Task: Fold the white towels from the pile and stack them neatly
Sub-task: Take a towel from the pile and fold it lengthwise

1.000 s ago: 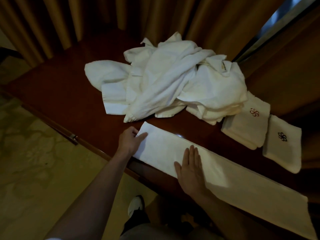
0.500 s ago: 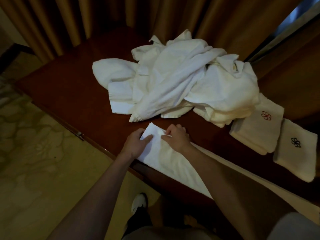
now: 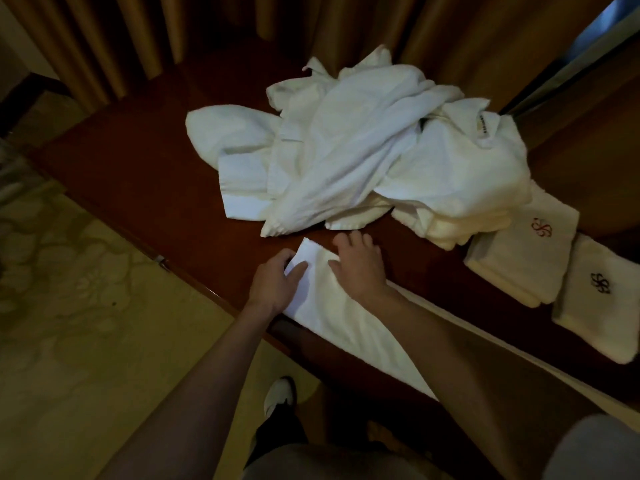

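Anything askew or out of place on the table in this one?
Only slightly: the two folded towels, red-monogrammed and dark-monogrammed, lie side by side rather than stacked, and the unfolded pile spills onto the red one. No spills or damage visible.

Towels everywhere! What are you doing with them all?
A person is folding towels on a dark wooden table. Both hands are at one end of a long towel lying along the table's near edge: the left hand holds its corner and the right hand rests on top of it. Behind them sits a messy pile not yet folded. Two folded towels, one with a red mark and one with a dark mark, lie side by side on the right.
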Available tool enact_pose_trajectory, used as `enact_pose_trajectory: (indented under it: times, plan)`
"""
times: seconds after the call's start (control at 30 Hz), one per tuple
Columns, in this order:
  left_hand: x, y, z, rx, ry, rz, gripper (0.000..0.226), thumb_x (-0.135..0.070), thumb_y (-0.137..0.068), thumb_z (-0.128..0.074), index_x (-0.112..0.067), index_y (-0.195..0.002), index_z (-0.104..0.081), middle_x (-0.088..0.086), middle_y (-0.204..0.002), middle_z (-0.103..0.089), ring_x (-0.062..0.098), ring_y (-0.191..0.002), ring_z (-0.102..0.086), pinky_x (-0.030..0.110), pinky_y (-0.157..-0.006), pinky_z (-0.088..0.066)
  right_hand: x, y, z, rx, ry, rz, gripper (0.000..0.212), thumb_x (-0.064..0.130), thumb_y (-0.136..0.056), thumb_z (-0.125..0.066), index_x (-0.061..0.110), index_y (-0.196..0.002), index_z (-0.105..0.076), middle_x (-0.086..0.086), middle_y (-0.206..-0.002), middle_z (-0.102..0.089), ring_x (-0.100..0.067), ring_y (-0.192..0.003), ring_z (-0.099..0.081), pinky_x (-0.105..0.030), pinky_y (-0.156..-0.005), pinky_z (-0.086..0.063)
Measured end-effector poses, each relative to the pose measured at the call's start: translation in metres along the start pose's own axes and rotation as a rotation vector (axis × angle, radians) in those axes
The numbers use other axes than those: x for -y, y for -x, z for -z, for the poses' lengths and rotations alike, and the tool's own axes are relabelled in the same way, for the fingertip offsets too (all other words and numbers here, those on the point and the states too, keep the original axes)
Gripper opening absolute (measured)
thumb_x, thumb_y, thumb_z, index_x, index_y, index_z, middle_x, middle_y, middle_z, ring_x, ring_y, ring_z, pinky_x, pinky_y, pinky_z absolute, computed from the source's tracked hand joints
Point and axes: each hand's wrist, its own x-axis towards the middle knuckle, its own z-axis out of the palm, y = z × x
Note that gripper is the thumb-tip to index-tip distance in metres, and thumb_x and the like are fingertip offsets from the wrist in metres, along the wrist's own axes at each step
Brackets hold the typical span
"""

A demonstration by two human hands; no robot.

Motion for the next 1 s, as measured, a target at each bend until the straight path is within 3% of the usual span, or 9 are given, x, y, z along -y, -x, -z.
enact_pose_trajectory:
  times: [0.1, 0.2, 0.3, 0.47, 0.57, 0.7, 0.77, 0.9, 1.0]
  plan:
    - [0.001, 0.003, -0.002, -0.035, 0.019, -0.054, 0.018, -0.034, -0.097, -0.060, -0.018, -0.106, -0.064, 0.000, -0.097, -0.069, 0.019, -0.088, -0.063, 0.039, -0.073, -0.048, 0.019, -0.007, 0.012, 0.021, -0.067, 0.407, 0.051, 0.018, -0.086, -0.064, 0.017, -0.136, -0.052, -0.012, -0.116, -0.056, -0.033, -0.106, -0.056, -0.040, -0.078, -0.044]
    - [0.002, 0.008, 0.001, -0.027, 0.105, -0.053, 0.025, -0.030, -0.095, -0.064, -0.016, -0.116, -0.067, 0.000, -0.110, -0.071, 0.017, -0.100, -0.065, 0.035, -0.080, -0.051, 0.031, -0.023, 0.033, 0.435, -0.127, 0.425, 0.060, 0.015, -0.089, -0.059, 0.022, -0.145, -0.042, -0.010, -0.114, -0.064, -0.028, -0.105, -0.059, -0.029, -0.073, -0.040]
    - [0.001, 0.017, 0.003, -0.060, 0.275, 0.024, 0.025, -0.041, -0.088, -0.072, -0.020, -0.101, -0.071, -0.003, -0.094, -0.072, 0.015, -0.089, -0.068, 0.042, -0.080, -0.057, 0.033, -0.027, 0.044, 0.547, -0.181, 0.340, 0.037, 0.014, -0.088, -0.061, 0.017, -0.125, -0.055, -0.006, -0.095, -0.065, -0.025, -0.088, -0.067, -0.037, -0.075, -0.055]
    - [-0.007, 0.048, -0.005, -0.154, 0.460, 0.137, 0.050, -0.045, -0.079, -0.078, -0.028, -0.120, -0.058, -0.012, -0.106, -0.064, 0.002, -0.095, -0.062, 0.023, -0.075, -0.052, 0.022, -0.022, 0.059, 0.406, -0.317, 0.246, 0.016, 0.010, -0.086, -0.057, 0.013, -0.101, -0.061, 0.002, -0.074, -0.061, -0.021, -0.080, -0.062, -0.033, -0.068, -0.051]
    - [0.003, 0.066, -0.021, -0.146, 0.383, 0.094, 0.063, -0.053, -0.075, -0.079, -0.028, -0.129, -0.056, -0.019, -0.116, -0.063, -0.002, -0.101, -0.060, 0.024, -0.080, -0.052, 0.010, -0.010, 0.067, 0.364, -0.703, 0.047, 0.016, 0.013, -0.093, -0.047, 0.009, -0.095, -0.062, -0.011, -0.082, -0.067, -0.027, -0.080, -0.069, -0.039, -0.077, -0.061]
    - [0.002, 0.061, -0.039, -0.127, -0.020, -0.082, 0.032, -0.052, -0.082, -0.072, -0.021, -0.084, -0.065, -0.013, -0.080, -0.066, 0.001, -0.067, -0.061, 0.018, -0.056, -0.042, 0.000, 0.005, 0.075, 0.268, -0.882, -0.051, 0.025, 0.024, -0.099, -0.046, 0.006, -0.093, -0.062, -0.012, -0.081, -0.069, -0.025, -0.078, -0.071, -0.042, -0.080, -0.060]
    - [-0.005, 0.060, -0.045, -0.063, -0.234, -0.051, 0.045, -0.060, -0.083, -0.066, -0.025, -0.061, -0.048, -0.009, -0.060, -0.055, 0.012, -0.054, -0.055, 0.025, -0.048, -0.033, -0.004, 0.010, 0.076, 0.207, -0.896, -0.061, 0.024, 0.028, -0.099, -0.053, 0.007, -0.091, -0.063, -0.011, -0.078, -0.071, -0.023, -0.077, -0.072, -0.043, -0.081, -0.060]
    - [-0.017, 0.068, -0.061, -0.044, -0.365, 0.004, 0.056, -0.071, -0.083, -0.057, -0.024, -0.058, -0.039, -0.008, -0.055, -0.049, 0.014, -0.054, -0.055, 0.025, -0.048, -0.032, -0.011, 0.022, 0.087, 0.142, -0.975, -0.053, 0.029, 0.033, -0.096, -0.059, 0.006, -0.088, -0.062, 0.003, -0.066, -0.069, -0.015, -0.071, -0.071, -0.041, -0.079, -0.061]
    - [-0.022, 0.078, -0.075, -0.111, -0.389, -0.017, 0.040, -0.052, -0.095, -0.055, -0.021, -0.071, -0.047, -0.007, -0.062, -0.051, 0.022, -0.066, -0.061, 0.026, -0.052, -0.030, -0.024, 0.034, 0.099, 0.099, -1.048, -0.072, 0.026, 0.029, -0.095, -0.062, 0.004, -0.088, -0.061, -0.003, -0.069, -0.067, -0.020, -0.071, -0.071, -0.040, -0.073, -0.062]
